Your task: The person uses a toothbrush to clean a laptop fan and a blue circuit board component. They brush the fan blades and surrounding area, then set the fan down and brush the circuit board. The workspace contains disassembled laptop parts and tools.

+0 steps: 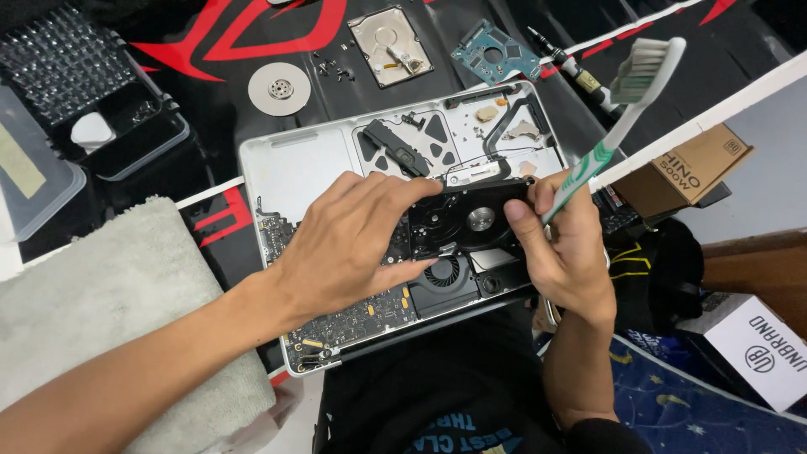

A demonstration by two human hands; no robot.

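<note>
Both hands work above an opened silver laptop chassis (277, 160): left hand (353, 244) pinches a black fan module (471, 220) lifted mid-chassis; right hand (565, 252) clasps a green-white toothbrush (626, 109). Levering risks damaging the green circuit board (353, 315).

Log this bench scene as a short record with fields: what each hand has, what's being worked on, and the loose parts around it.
left hand: left hand grips the black optical drive
right hand: right hand steadies the drive's other end, holding a green and white toothbrush, bristles up
work piece: opened silver laptop, fan exposed
loose parts: disk platter, opened hard drive, small circuit board, screws
beside: grey towel
</note>
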